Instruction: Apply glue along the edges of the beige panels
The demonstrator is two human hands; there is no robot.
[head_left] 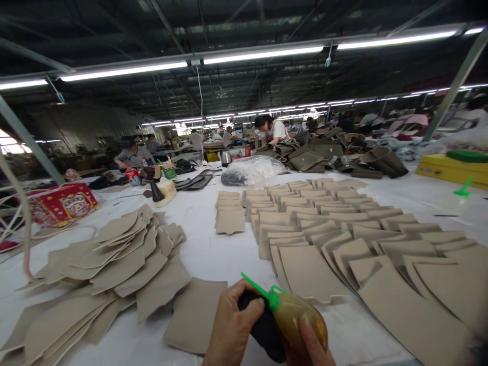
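At the bottom middle, my right hand grips a squeeze bottle of amber glue with a green pointed nozzle aimed up and left. My left hand pinches a black cloth against the bottle's neck. Both hands hover over the near edge of the white table. One beige leather piece lies flat just left of my hands. Rows of overlapping beige pieces are fanned out to the right.
A loose heap of beige pieces lies at the left. Farther back stand a red patterned box, a clear plastic bag, a kettle and piled bags. A yellow box sits at the right. Several people work at distant tables.
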